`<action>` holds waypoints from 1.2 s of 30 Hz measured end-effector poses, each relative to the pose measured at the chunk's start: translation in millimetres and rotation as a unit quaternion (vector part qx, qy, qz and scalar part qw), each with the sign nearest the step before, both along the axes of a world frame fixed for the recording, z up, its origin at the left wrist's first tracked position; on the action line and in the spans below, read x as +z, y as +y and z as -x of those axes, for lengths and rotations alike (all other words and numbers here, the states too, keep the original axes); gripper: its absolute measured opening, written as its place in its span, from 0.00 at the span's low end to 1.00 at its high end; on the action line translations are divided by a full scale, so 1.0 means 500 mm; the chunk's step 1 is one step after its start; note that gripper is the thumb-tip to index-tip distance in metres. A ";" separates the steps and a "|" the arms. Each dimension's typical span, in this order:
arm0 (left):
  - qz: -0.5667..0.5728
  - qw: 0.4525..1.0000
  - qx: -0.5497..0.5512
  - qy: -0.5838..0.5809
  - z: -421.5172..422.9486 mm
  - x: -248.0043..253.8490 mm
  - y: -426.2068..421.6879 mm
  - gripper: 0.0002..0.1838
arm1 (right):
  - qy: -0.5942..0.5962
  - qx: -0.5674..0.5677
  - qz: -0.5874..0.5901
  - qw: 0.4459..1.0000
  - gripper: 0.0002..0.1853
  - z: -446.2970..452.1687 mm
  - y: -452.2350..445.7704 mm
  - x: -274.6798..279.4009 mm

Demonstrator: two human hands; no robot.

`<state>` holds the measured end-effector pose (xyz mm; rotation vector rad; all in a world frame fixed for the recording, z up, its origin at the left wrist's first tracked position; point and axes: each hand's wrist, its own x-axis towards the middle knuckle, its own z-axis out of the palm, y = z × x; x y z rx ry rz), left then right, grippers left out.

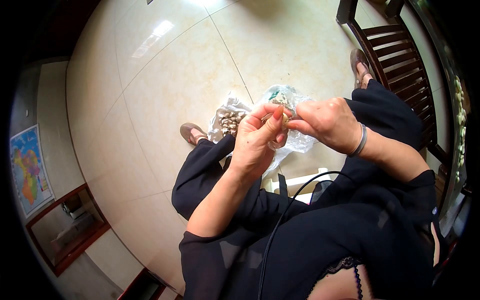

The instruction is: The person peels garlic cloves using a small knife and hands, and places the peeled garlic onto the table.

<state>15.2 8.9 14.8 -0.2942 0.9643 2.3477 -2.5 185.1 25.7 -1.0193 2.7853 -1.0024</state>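
Both hands meet above the plastic bags near the middle of the view. My left hand [257, 137] has its thumb and fingers closed round a small pale piece [285, 120], too small to name. My right hand [330, 122], with a metal bangle at the wrist, pinches at the same piece from the right. Below and left of them, a white plastic bag [233, 104] holds several small brownish, bulb-like pieces [231, 121]. Another crumpled clear bag [299, 143] with green print lies under the hands, its contents partly hidden.
A dark slatted wooden chair [400, 62] stands at the upper right. Between my legs is a cream plastic stool or box [300, 181], partly covered. A black cable [290, 200] runs over my lap. Pale tiles [150, 115] cover the floor.
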 end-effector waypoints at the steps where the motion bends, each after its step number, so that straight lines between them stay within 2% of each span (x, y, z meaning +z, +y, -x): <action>1: -0.008 1.000 0.004 -0.013 -0.001 -0.001 0.000 0.09 | 0.016 -0.002 -0.005 1.000 0.13 0.000 -0.001 0.000; 11: -0.051 0.995 0.024 -0.085 -0.008 -0.005 0.004 0.10 | 0.109 -0.007 -0.027 0.994 0.16 0.000 -0.008 0.008; 14: -0.042 0.996 0.027 -0.073 0.002 -0.007 0.002 0.11 | 0.147 0.025 -0.015 0.989 0.17 0.001 -0.007 0.007; 19: -0.024 0.996 0.032 -0.075 0.002 -0.003 0.001 0.11 | 0.118 0.010 -0.015 0.993 0.19 -0.002 0.000 0.002; 21: -0.050 0.995 0.026 -0.077 0.001 -0.007 -0.001 0.11 | 0.100 0.003 -0.009 0.995 0.19 -0.002 0.000 -0.001; 24: -0.040 0.996 0.030 -0.078 0.002 -0.002 -0.002 0.10 | 0.056 -0.008 0.033 0.998 0.19 -0.002 0.000 -0.006; 26: -0.039 0.996 0.030 -0.071 0.001 -0.003 0.000 0.11 | 0.018 0.000 0.041 0.999 0.19 0.001 0.004 -0.003; 30: -0.040 0.998 0.011 -0.041 -0.002 -0.008 0.000 0.11 | 0.021 -0.018 0.013 1.000 0.18 0.002 0.007 -0.005; 32: -0.031 0.999 0.014 -0.039 -0.002 -0.006 0.001 0.11 | -0.019 -0.001 0.021 1.000 0.13 0.002 0.007 0.005; 36: -0.002 1.000 0.012 -0.023 -0.004 -0.006 0.004 0.11 | -0.014 -0.001 0.025 1.000 0.13 0.001 0.006 -0.002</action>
